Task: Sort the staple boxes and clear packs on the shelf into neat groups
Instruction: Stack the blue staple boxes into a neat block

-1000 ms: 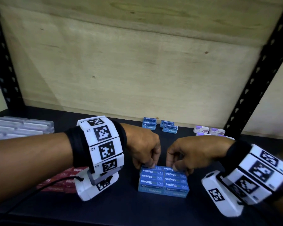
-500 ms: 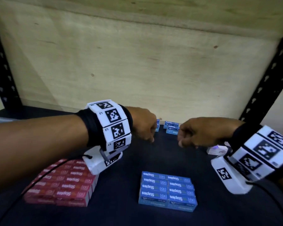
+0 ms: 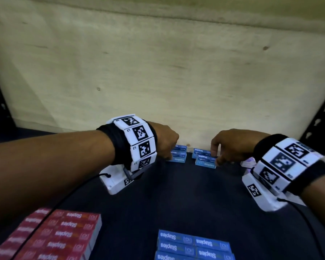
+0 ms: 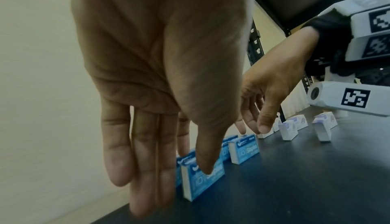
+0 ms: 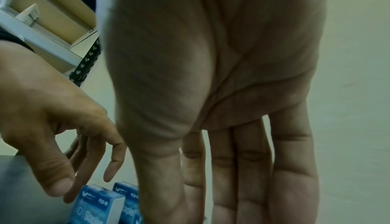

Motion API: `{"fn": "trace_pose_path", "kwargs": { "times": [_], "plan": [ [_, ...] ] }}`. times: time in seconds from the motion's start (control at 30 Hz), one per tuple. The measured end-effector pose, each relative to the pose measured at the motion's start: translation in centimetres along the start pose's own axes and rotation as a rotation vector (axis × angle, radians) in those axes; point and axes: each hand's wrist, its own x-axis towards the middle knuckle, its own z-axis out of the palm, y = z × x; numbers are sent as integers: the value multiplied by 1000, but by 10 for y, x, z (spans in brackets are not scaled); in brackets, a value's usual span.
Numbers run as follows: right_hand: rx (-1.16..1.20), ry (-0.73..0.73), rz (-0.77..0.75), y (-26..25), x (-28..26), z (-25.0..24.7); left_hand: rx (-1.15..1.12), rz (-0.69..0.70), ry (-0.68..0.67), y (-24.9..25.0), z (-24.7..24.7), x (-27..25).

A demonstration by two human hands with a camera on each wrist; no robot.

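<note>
Loose blue staple boxes stand in two small clusters by the back wall: a left cluster (image 3: 178, 156) and a right cluster (image 3: 204, 160). My left hand (image 3: 167, 147) hangs over the left cluster with fingers straight; in the left wrist view its thumb tip lies against the front box (image 4: 202, 179). My right hand (image 3: 216, 159) hovers over the right cluster, fingers pointing down at the boxes (image 5: 99, 207), gripping nothing. A neat blue stack (image 3: 193, 246) and a red stack (image 3: 60, 237) sit near the front edge.
Small white and purple boxes (image 4: 289, 131) stand scattered to the right of the blue clusters, by the black shelf upright (image 3: 319, 119). The plywood back wall (image 3: 158, 81) is just behind the boxes. Dark shelf surface (image 3: 176, 194) lies between stacks and clusters.
Both hands left the neat blue stack at the front and moved back to the loose blue boxes by the wall. Their fingers have uncurled from fists to straight.
</note>
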Motion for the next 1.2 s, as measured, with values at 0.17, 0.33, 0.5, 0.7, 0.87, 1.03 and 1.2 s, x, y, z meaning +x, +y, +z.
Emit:
{"fn": "trace_pose_path", "kwargs": {
  "times": [0.17, 0.33, 0.5, 0.7, 0.87, 1.03, 1.2],
  "plan": [
    [6, -5, -16, -2, 3, 2, 40, 23, -10, 5, 1, 8],
    [19, -7, -26, -4, 0, 3, 10, 53, 22, 8, -1, 3],
    [28, -1, -41, -5, -14, 6, 11, 78, -16, 9, -5, -17],
    [43, -26, -86, -12, -47, 7, -50, 123, -36, 16, 2, -48],
    [93, -94, -133, -16, -81, 17, -138, 168, -111, 19, 12, -72],
    [136, -134, -155, -21, -108, 31, -214, 167, -170, 22, 20, -96],
    [189, -146, -159, -23, -132, 37, -276, 174, -197, 25, 27, -113]
  ]
}}
